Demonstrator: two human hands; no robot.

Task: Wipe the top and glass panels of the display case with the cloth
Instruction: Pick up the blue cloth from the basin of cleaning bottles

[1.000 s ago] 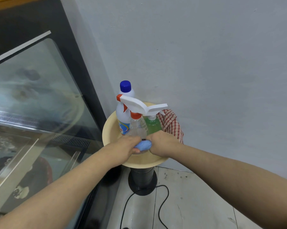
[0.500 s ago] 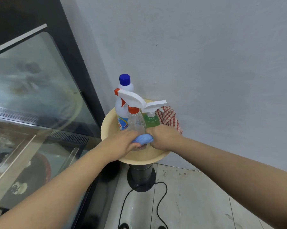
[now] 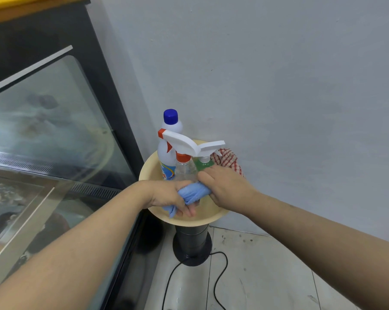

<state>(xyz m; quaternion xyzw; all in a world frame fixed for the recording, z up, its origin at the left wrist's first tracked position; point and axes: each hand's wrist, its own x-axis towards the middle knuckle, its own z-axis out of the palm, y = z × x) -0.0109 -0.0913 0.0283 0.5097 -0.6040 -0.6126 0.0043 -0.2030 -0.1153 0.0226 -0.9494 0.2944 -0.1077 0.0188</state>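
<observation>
Drawn slightly apart, the left hand (image 3: 166, 195) and right hand (image 3: 228, 186) each grip an end of the blue cloth (image 3: 194, 193), a small wad before, now twisted between them over the tray (image 3: 148, 172). Wiping the display case (image 3: 54, 121), left, seems about to start.

Cloth (image 3: 192, 193): plain light blue. Rag (image 3: 230, 163): red-and-white check. Bottle (image 3: 166, 153): white, blue cap, blue-and-yellow label. Clear spray bottle (image 3: 184, 167): orange collar, white trigger, red nozzle. Second spray bottle (image 3: 201, 167): green. Pedestal table (image 3: 145, 175): cream top, black column. Display case (image 3: 108, 90): black frame, yellow top
</observation>
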